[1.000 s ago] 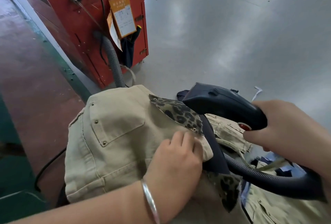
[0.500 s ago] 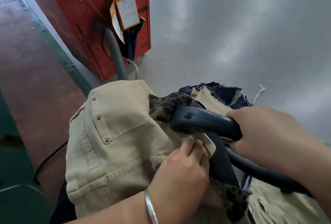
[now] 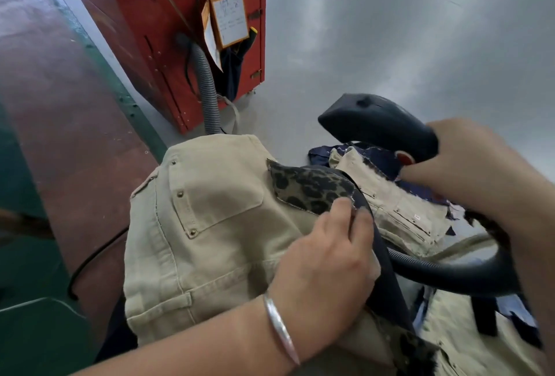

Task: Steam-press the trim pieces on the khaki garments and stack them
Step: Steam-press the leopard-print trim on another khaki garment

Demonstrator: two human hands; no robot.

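Observation:
A khaki garment (image 3: 210,225) with riveted pockets lies draped over a padded form in front of me. A leopard-print trim piece (image 3: 309,188) sits at its upper right edge. My left hand (image 3: 327,261), with a silver bangle on the wrist, pinches the garment edge just below the trim. My right hand (image 3: 468,162) grips the handle of a dark blue steam iron (image 3: 378,125), held lifted above and to the right of the trim. Its dark hose (image 3: 450,273) curves under my right arm.
More khaki and navy garments (image 3: 399,210) lie heaped at the right on a grey table (image 3: 390,30). A red cabinet (image 3: 168,30) with tags and a grey corrugated hose (image 3: 208,96) stands behind. A black cable (image 3: 90,258) runs over the red and green floor at left.
The steam iron was pressed down on the leopard trim half a second ago; now my right hand has lifted it up and to the right. My left hand stays on the garment edge.

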